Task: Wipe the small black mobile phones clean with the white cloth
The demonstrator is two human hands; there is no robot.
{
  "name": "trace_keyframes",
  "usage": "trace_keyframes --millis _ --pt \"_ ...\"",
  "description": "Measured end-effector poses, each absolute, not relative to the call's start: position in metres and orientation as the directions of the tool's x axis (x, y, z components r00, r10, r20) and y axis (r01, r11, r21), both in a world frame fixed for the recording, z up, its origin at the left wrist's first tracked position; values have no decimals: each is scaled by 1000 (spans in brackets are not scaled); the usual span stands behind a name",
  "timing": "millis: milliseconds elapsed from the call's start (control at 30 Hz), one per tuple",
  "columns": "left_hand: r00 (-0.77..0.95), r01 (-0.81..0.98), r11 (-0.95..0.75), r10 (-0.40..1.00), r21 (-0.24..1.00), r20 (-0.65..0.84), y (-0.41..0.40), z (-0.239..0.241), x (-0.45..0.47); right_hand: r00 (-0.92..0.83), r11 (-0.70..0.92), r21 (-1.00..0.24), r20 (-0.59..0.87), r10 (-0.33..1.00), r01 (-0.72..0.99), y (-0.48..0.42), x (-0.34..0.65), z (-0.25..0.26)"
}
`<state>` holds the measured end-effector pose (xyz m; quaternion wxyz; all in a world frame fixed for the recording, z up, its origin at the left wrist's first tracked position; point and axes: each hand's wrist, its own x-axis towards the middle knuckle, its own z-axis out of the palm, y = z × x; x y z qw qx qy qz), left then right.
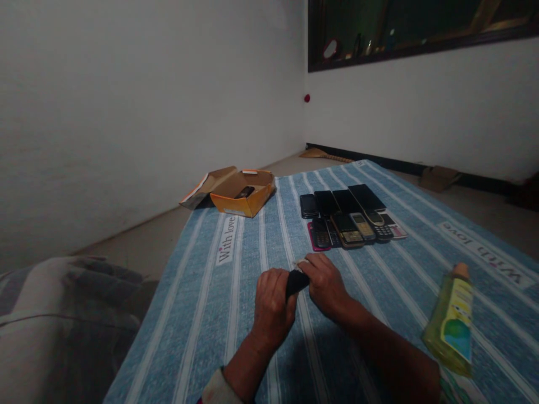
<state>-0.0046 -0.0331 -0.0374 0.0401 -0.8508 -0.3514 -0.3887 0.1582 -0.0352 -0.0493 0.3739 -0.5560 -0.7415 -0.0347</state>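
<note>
A: Where is the dark object (297, 282) that the person is handling?

B: Between the two hands, over the blue striped tablecloth (252, 249), on the near side of the phones (347, 229). Its ends are covered, so its full shape is hidden.

A: How do the fingers of the left hand (273, 300) stand?

B: They are curled in close around the object's left end, the back of the hand facing up. The grip looks closed, with no gap showing.

A: And the right hand (326, 283)?

B: Its fingers bend over the other end, also drawn in around it. A small pale scrap (301, 262) shows by the fingertips; what it is, one cannot tell.

A: How are the phones laid out?

B: In two rough rows, packed close together. Dark, flat ones make up the far row; several with keypads lie in the near row, a pink edge showing at its left end.

A: What else is on the cloth?

B: An orange box (236, 205) at the far left, lid folded back, with a small dark phone (245, 192) inside. To the right, a yellow-green bottle (452, 322) with a tan cap lies near the right forearm.
</note>
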Motion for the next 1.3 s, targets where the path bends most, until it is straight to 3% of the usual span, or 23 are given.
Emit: trace_keyframes --millis 267,467,600,733,833,933,1033,1167,1300 --pt "439 626 -757 542 189 716 -34 -38 -4 27 251 -587 423 906 769 -30 168 -48" --pt "346 655 -690 635 307 690 -32 -44 -6 181 172 -882 274 944 438 -27 174 -49" --pt "315 669 -647 693 367 648 -31 -47 -9 226 170 -930 252 941 326 -28 173 -49" --pt "316 692 -624 713 362 626 -31 -47 -9 198 307 -839 429 881 450 -30 172 -51" --pt "318 718 -610 717 336 620 -30 -48 -8 66 399 -653 568 821 644 -33 169 -52" --pt "334 741 -595 730 313 596 -30 -48 -7 -92 411 -419 601 794 810 -42 160 -52" --pt "346 763 -574 751 298 562 -30 -48 -7 -218 427 -254 578 787 868 -52 147 -51" --pt "353 762 -568 767 310 536 -31 -48 -7 -295 467 -177 574 764 866 -52 144 -51" --pt "349 748 -573 768 335 537 -32 -48 -6 -186 350 -206 553 812 914 -45 155 -51"
